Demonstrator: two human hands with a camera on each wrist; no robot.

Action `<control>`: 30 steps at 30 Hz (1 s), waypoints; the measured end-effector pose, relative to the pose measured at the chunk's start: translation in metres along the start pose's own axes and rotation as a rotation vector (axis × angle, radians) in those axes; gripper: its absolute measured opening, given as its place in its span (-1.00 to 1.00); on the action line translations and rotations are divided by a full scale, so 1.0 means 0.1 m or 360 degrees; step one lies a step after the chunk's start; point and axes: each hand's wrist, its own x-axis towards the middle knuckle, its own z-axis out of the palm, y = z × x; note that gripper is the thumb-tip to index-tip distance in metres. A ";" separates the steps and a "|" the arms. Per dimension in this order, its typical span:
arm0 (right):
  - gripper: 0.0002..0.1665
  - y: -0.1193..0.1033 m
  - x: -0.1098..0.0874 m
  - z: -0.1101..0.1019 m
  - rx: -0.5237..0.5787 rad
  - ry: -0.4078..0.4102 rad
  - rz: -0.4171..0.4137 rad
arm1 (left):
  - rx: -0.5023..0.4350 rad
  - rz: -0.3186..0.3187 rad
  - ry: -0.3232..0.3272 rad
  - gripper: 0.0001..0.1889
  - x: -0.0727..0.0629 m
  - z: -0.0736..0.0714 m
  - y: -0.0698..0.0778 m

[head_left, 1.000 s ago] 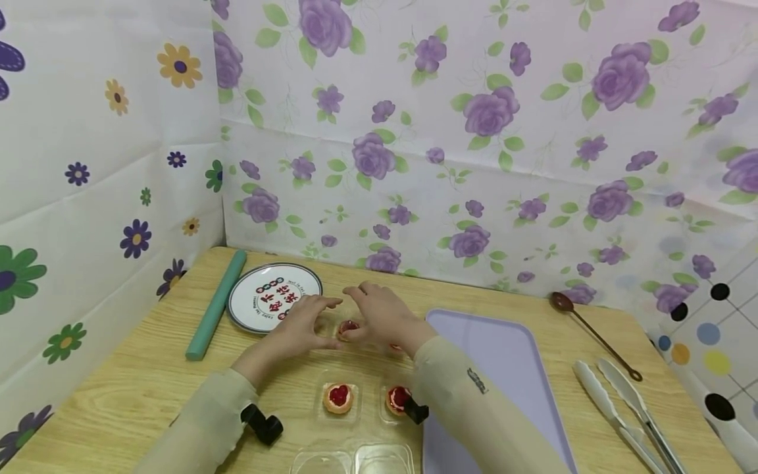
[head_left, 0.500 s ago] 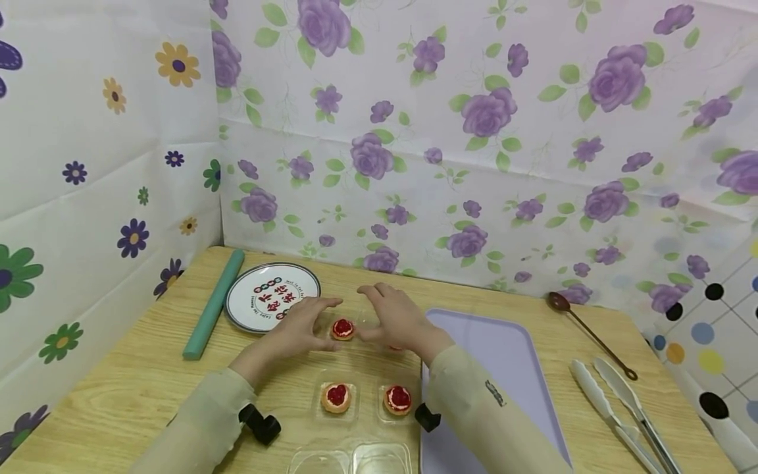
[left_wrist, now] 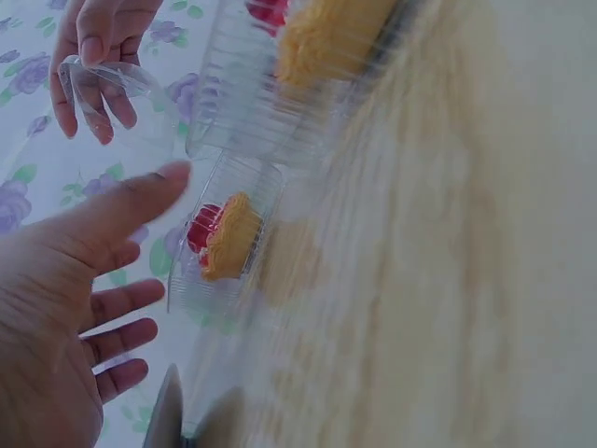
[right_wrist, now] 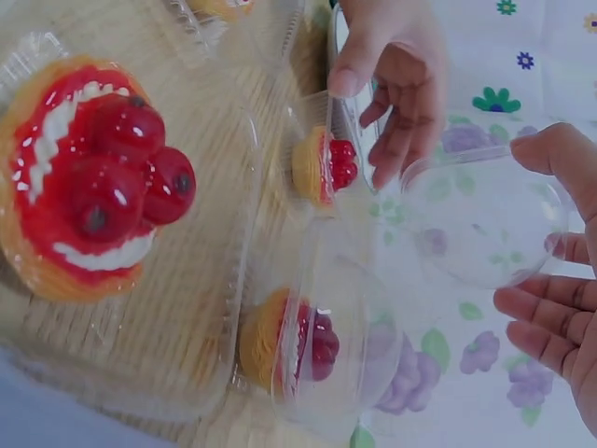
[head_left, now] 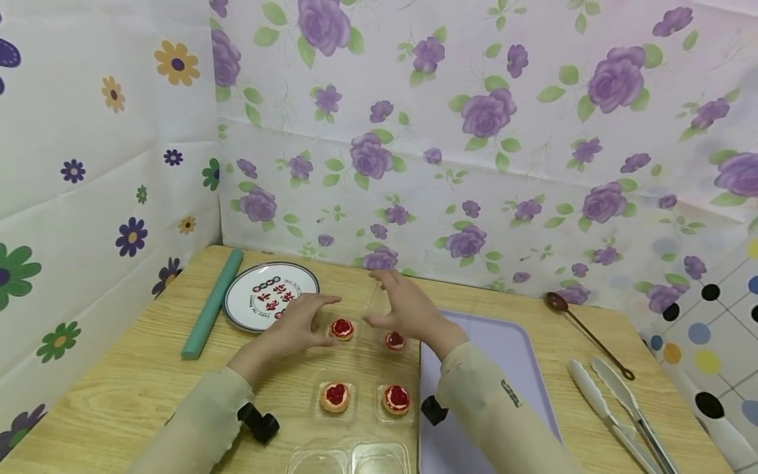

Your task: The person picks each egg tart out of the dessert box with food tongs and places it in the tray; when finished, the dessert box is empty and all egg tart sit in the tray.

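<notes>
My right hand (head_left: 408, 308) pinches a clear domed plastic lid (right_wrist: 485, 219) between thumb and fingers, raised behind the far pair of tarts. Beside the far-left cherry tart (head_left: 341, 328), which sits in a clear plastic box, is my left hand (head_left: 296, 329). Its fingers and thumb are spread and hold nothing; whether they touch the box I cannot tell. Below my right hand lies the far-right tart (head_left: 395, 340), also in a clear box. Nearer me, a front-left tart (head_left: 335, 397) and a front-right tart (head_left: 396, 399) rest in clear boxes.
Clear plastic lids or trays (head_left: 379, 459) lie at the front edge of view. A lilac tray (head_left: 491, 355) stands to the right, with tongs (head_left: 618, 411) and a brown ladle (head_left: 586, 332) beyond. A white plate (head_left: 269, 296) and a green rolling pin (head_left: 213, 303) lie left.
My right hand has moved right and upward from the far-left tart, with the clear lid. Both far tarts now show more fully. The left hand has barely moved.
</notes>
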 end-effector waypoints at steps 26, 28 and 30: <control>-0.06 0.29 0.00 0.13 0.0229 0.0111 -0.0092 | -0.0135 0.0083 -0.0137 -0.12 0.44 -0.24 0.28; -0.04 0.30 0.02 0.12 0.0222 0.0109 -0.0088 | -0.0086 0.0103 -0.0125 -0.14 0.48 -0.26 0.28; -0.01 0.31 0.05 0.10 0.0206 0.0092 -0.0064 | -0.0024 0.0118 -0.0120 -0.16 0.53 -0.28 0.29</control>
